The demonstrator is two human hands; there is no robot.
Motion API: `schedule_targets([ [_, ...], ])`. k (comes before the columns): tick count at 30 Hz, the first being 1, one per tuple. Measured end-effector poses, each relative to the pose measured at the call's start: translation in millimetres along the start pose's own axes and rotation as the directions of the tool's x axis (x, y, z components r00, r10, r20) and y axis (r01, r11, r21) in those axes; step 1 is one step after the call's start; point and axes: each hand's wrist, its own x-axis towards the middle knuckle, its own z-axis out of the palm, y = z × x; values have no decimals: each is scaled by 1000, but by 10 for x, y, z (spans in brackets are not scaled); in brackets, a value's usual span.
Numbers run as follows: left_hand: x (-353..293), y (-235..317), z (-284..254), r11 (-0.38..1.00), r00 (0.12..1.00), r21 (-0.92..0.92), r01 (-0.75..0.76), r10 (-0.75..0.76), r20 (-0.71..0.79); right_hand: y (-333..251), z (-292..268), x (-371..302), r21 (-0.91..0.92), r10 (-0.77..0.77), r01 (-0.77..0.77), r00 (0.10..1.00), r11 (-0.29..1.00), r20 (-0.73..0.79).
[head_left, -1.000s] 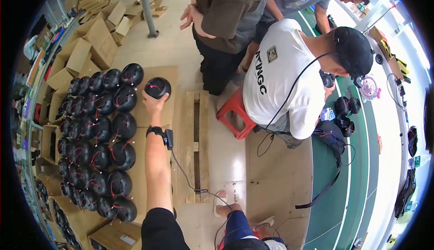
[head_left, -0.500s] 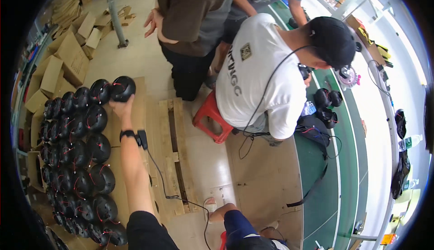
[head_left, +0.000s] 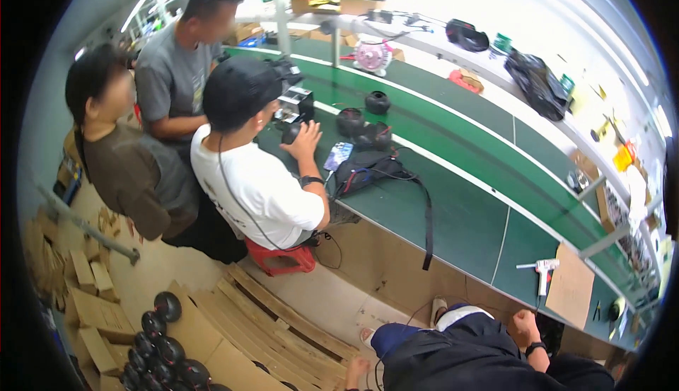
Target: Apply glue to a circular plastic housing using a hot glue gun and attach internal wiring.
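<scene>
1. Here's the right hand (head_left: 523, 327), fingers curled into a loose fist just off the near edge of the green table (head_left: 463, 214), with nothing visible in its grip.
2. Down at the bottom we catch a bit of the left hand (head_left: 356, 371), beside the wooden pallet (head_left: 290, 334); it's mostly cut off, so I can't tell whether it's wide or narrow.
3. Closest to the right hand, there's the white glue gun (head_left: 544, 269), by the table's near edge toward the right end, nozzle pointing left.
4. Right beside it, a brown cardboard sheet (head_left: 571, 285) reaches that same near edge, and small pliers (head_left: 598, 311) lie past its right side.
5. Over to the left, black round parts (head_left: 170, 351) crowd together along the left side of the floor cardboard (head_left: 219, 320).
6. Back up on the table, a black bag (head_left: 371, 171) sits at the near edge, one strap dangling over, with a phone (head_left: 339, 155) just beside it.
7. And there's a seated person in white (head_left: 247, 186) on a red stool (head_left: 281, 261), at that edge.
</scene>
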Motion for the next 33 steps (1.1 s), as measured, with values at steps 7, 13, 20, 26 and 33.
schedule_targets([
  [7,-366,-131,239,848,973,-484,215,-228,32,270,139,556,17,-181,193,947,981,-266],
  [13,145,898,-164,956,937,-198,215,-260,-235,689,-203,1164,-6,-33,37,810,999,-585],
  [20,1075,2345,5,958,954,2,286,-285,94,854,-245,1722,61,238,-247,793,967,-561],
  [26,2113,3999,-105,773,949,621,-126,-89,303,875,-298,1713,69,316,-329,798,942,-513],
  [33,3259,5891,6,791,892,433,-431,300,339,718,-488,1987,166,513,-490,761,855,-397],
])
